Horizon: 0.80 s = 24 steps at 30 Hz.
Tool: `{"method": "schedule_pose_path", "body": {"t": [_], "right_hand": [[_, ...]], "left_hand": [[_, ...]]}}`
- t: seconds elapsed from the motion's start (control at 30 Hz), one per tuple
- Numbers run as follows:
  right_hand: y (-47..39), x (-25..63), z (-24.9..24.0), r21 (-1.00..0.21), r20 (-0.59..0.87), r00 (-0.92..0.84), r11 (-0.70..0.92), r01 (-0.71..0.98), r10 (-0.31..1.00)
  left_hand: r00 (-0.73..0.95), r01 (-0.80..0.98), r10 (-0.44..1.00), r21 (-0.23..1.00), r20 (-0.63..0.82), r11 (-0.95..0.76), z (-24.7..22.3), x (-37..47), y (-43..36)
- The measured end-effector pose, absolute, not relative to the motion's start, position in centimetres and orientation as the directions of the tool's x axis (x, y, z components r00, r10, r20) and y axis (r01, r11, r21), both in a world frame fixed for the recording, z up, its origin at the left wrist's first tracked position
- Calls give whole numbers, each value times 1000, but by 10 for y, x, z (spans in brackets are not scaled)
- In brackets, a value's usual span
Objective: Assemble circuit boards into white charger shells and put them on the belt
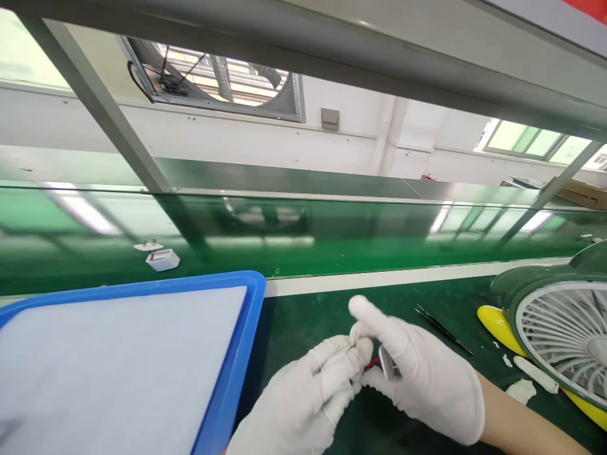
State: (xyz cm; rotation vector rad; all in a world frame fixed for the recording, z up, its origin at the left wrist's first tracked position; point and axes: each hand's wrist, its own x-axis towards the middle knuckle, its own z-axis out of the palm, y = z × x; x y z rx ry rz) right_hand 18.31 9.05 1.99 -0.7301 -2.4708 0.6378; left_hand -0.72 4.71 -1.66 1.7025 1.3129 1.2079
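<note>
Tabletop of glossy dark green (296, 325) is spread across the lower half of the frame, and a blue plastic tray (227, 280) lined with a white sheet (118, 366) is set at lower left. At the right edge, a round dark-green fan-like unit with a white slatted grille (564, 335) is seen. Near bottom centre, a small flat white part (386, 363) is grasped by the white-gloved right hand (422, 373); the fingertips of the white-gloved left hand (308, 392) are bunched by a thin red wire (372, 364), but whether it is pinched cannot be told. The handling seems to be midway: the part is not yet set down, and how much is finished cannot be judged. Movement is bounded by the tray's raised rim at left and by slim dark tweezers (443, 330) at right; more room is offered just above the gloves.
</note>
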Motion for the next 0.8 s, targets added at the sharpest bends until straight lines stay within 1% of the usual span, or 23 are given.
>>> {"method": "schedule_pose_path", "body": {"t": [0.1, 0.17, 0.2, 0.27, 0.33, 0.4, 0.5, 0.63, 0.77, 0.8], "right_hand": [[95, 189, 26, -604, 329, -664, 690, 399, 672], [97, 190, 27, -679, 367, -596, 644, 353, 714], [97, 187, 24, -708, 394, -568, 632, 313, 723], [94, 177, 13, -724, 451, -549, 648, 236, 703], [90, 163, -4, -691, 533, -537, 703, 170, 654], [86, 150, -19, -654, 620, -477, 746, 124, 623], [84, 144, -29, -612, 685, -417, 782, 115, 597], [86, 150, -23, -549, 687, -501, 827, 116, 526], [91, 156, -17, -481, 663, -598, 868, 122, 451], [93, 157, -16, -479, 654, -610, 869, 124, 448]], "left_hand": [[19, 368, 970, 901, 242, -232, -18, -7, 44], [-66, 341, 985, 931, 159, -127, -20, -8, 42], [-102, 302, 989, 951, 108, -73, -21, -9, 42], [-148, 213, 989, 977, 8, 24, -21, -11, 43], [-156, 158, 987, 985, -45, 70, -20, -11, 43], [-140, 155, 987, 984, -72, 94, -19, -11, 43], [-118, 169, 990, 981, -75, 95, -18, -8, 41], [-98, 252, 995, 967, -18, 42, -18, -5, 42], [-28, 292, 1000, 956, -13, 21, -9, -3, 43], [-20, 318, 1000, 948, -5, 11, -7, -3, 43]]}}
